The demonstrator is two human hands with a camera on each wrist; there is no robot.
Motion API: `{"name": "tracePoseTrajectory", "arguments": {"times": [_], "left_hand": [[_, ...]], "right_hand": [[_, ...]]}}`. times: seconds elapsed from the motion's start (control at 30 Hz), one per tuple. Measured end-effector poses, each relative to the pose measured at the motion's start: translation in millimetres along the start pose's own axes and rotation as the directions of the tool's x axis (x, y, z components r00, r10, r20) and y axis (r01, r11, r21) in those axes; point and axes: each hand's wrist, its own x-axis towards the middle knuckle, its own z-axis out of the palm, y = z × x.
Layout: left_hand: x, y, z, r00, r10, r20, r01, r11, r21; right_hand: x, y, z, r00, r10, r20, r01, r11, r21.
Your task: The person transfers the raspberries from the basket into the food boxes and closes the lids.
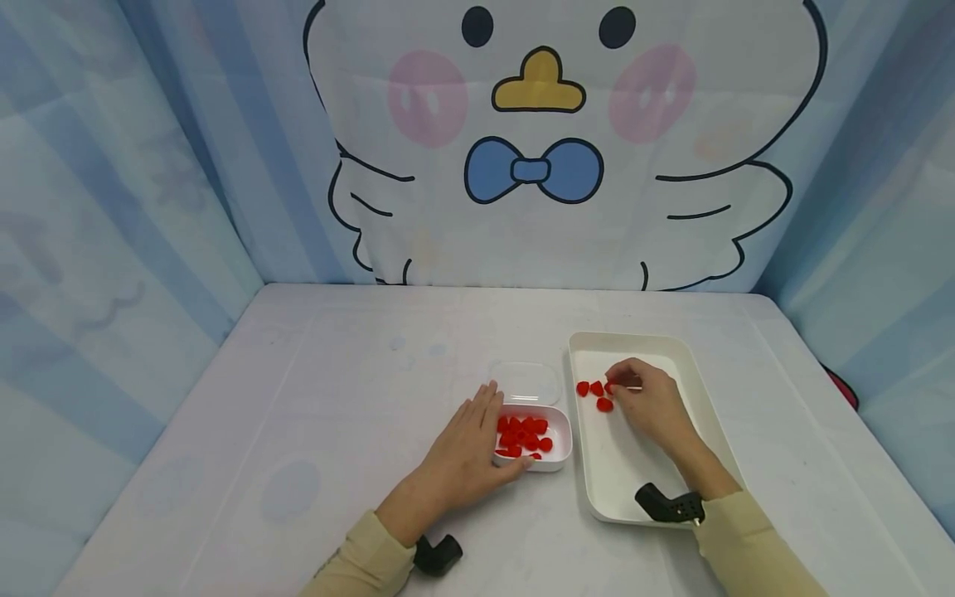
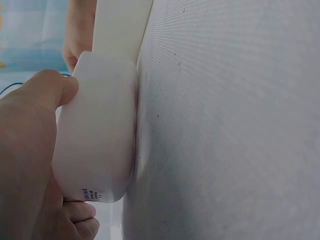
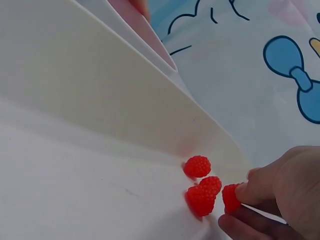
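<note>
My right hand [image 1: 656, 406] is over the left part of a white tray [image 1: 615, 481], pinching a red toy raspberry [image 3: 230, 198] between thumb and fingers. Beside its fingertips, several more raspberries [image 3: 201, 200] lie on the tray floor. Left of the tray stands a small white box [image 1: 569, 439] holding a pile of red raspberries [image 1: 525, 431]. My left hand [image 1: 462, 456] holds this box, fingers along its left side and thumb at the near rim. In the left wrist view the thumb [image 2: 69, 91] presses the box's outer wall [image 2: 97, 130].
A clear plastic lid [image 1: 528, 383] lies on the table just behind the box. The white-covered table [image 1: 298, 414] meets a curtain [image 1: 537, 240] with a cartoon print at its back edge. Blue curtains [image 1: 97, 249] stand at both sides.
</note>
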Motion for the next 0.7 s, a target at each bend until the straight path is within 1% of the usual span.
{"name": "tracePoseTrajectory", "arguments": {"times": [0.3, 0.53, 0.7], "left_hand": [[0.5, -0.3, 0.7, 1.0, 0.001, -0.008, -0.001, 1.0, 0.0], [0.4, 0.3, 0.3, 1.0, -0.005, 0.001, 0.005, 1.0, 0.006], [0.3, 1.0, -0.1, 1.0, -0.011, 0.003, 0.011, 1.0, 0.004]], "right_hand": [[-3, -4, -2.0, 1.0, 0.002, -0.002, -0.002, 1.0, 0.012], [-4, -6, -3.4, 0.999, -0.032, -0.01, 0.032, 0.999, 0.031], [-6, -13, -4.7, 0.999, -0.044, -0.001, 0.044, 0.998, 0.041]]}}
